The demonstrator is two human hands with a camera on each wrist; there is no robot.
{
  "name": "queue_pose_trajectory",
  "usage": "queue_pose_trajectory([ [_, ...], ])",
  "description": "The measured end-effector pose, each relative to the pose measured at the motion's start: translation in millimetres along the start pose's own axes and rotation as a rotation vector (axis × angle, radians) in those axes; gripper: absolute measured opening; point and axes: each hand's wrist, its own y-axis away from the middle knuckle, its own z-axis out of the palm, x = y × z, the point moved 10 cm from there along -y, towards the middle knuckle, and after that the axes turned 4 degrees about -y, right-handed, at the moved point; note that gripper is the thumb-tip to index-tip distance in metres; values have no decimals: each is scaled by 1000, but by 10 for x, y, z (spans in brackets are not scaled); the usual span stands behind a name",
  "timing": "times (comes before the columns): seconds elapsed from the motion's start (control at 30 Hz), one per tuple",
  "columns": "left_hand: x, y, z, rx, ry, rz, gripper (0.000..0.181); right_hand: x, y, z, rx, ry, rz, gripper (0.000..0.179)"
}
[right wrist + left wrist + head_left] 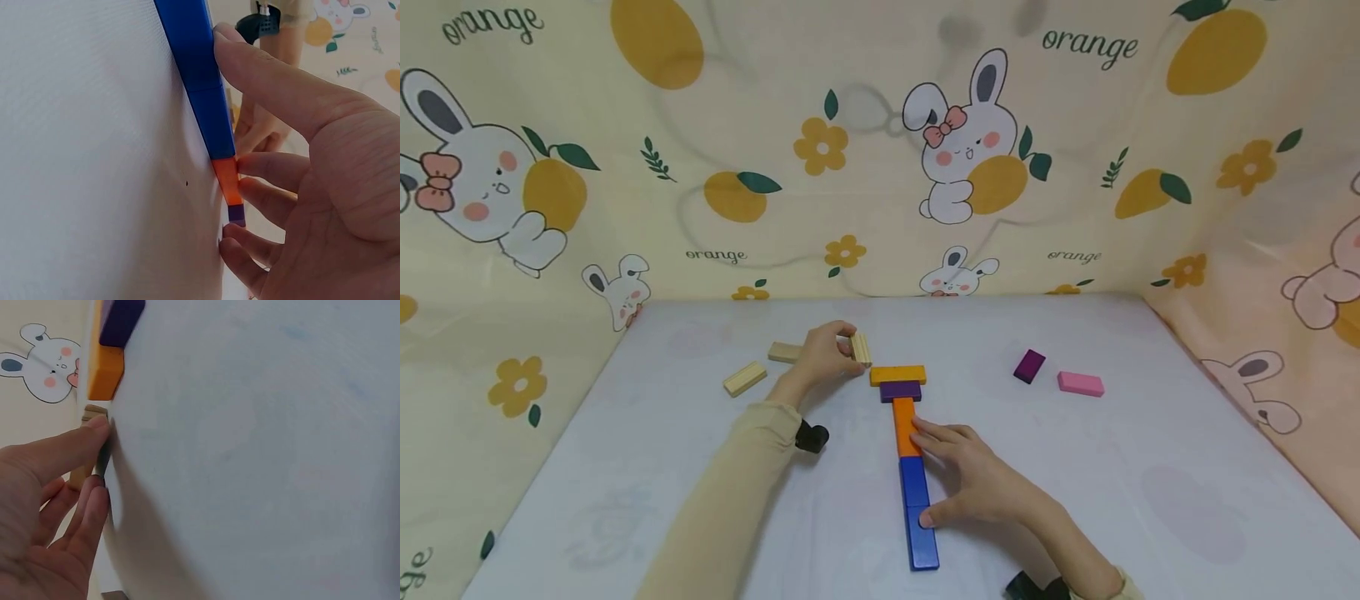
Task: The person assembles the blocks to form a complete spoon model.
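Down the middle of the white-covered table, five blocks make a T-like figure: two glossy blue rectangular blocks end to end, then a bright orange rectangular block, with a dark purple rectangular block and a yellow-orange rectangular block lying crosswise at the far end. That much looks done.

Near the left end of the yellow-orange block, the left hand pinches a pale, grained wooden block between thumb and fingers; the left wrist view shows a gap between the two blocks, so this piece seems not yet joined. The right hand is spread wide along the row's right side, its thumb against the nearer blue block and its fingertips at the orange one, gripping nothing.

Four loose pieces are probably left: two plain pale wooden blocks on the left, a deep magenta rectangular block and a pink rectangular block well apart on the right.
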Motion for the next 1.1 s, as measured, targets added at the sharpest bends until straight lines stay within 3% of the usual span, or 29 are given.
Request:
queue_pose_trajectory([
  [0.27, -3, -6, 59, -26, -37, -25, 63, -4, 4, 9, -4, 3, -8, 93],
  [0.57, 6, -12, 105, -58, -57, -9, 66, -8, 9, -2, -3, 7, -4, 93],
  [0.93, -33, -17, 137, -63, -82, -39, 65, 13, 15, 1, -2, 5, -4, 93],
  [1.1, -50, 12, 149, -98, -92, -48, 73, 14, 13, 6, 3, -2, -1, 93],
])
